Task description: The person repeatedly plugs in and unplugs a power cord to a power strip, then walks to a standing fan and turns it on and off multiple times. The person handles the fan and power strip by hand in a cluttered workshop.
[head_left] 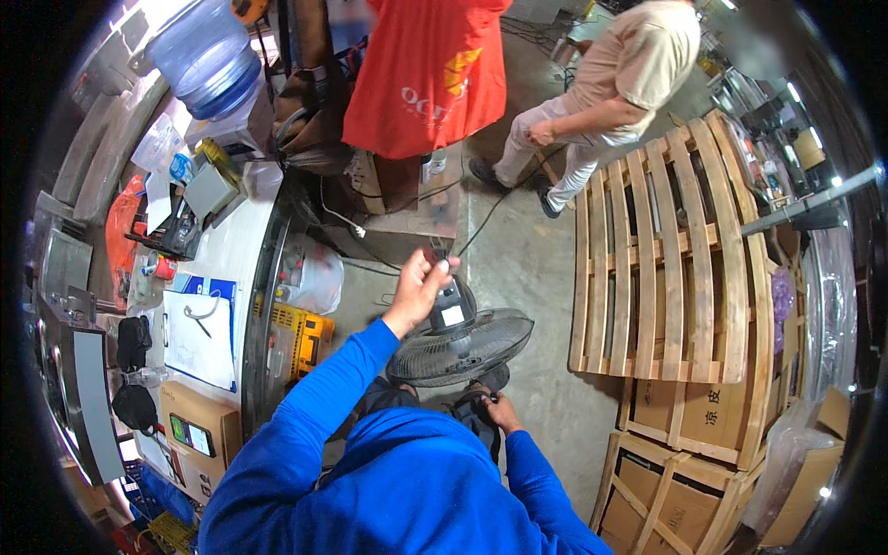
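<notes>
A black electric fan (460, 347) stands on the concrete floor in front of me, its round wire guard facing down and its motor housing (450, 305) on top. My left hand (421, 285) is raised over the housing and closed on the small dark knob at its top. My right hand (502, 412) is low by my knee, fingers curled on a dark strap or cord at the fan's base. Both my arms are in blue sleeves.
A cluttered white workbench (208, 268) runs along my left with boxes, a phone and a water jug (208, 51). Wooden pallets (661, 259) and cardboard boxes (684, 481) lie to the right. Two people stand ahead, one in a red shirt (430, 74), one in beige (610, 88). Cables cross the floor.
</notes>
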A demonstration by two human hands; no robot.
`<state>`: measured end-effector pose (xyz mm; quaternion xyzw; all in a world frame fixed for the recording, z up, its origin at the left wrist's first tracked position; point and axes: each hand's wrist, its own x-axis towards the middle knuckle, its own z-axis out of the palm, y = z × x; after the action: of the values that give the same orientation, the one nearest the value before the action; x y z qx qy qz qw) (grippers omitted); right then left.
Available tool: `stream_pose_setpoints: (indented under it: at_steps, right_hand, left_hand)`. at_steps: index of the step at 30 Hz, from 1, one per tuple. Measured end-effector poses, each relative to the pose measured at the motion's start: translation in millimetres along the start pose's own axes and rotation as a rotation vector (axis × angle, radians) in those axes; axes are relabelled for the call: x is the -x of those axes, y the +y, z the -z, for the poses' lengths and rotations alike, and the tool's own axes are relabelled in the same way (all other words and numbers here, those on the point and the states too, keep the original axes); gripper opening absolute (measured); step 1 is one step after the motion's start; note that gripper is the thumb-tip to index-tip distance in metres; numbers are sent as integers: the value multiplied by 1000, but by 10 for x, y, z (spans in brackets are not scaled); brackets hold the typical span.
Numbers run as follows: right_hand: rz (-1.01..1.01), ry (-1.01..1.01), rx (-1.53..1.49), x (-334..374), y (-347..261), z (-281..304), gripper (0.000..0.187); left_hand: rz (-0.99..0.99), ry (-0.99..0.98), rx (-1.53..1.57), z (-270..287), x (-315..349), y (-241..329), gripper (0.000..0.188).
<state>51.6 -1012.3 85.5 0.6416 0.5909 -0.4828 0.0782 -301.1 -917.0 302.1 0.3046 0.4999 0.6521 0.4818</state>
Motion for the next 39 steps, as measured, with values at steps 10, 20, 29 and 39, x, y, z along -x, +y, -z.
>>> stream_pose_setpoints:
  at_steps: [10, 20, 29, 39]
  right_hand:
    - [-99, 40, -77, -101, 1056, 338, 47]
    - [17, 78, -203, -971, 1575, 1853, 41]
    - [18, 96, -44, -1059, 1749, 2473, 35]
    - [87, 66, 90, -947, 915, 2056, 43]
  left_hand:
    - [-27, 218, 12, -249, -109, -324, 17]
    - [203, 949, -130, 669, 593, -1259, 12]
    - [328, 1244, -245, 1101, 903, -1247, 13]
    - [313, 999, -26, 903, 356, -1308, 28]
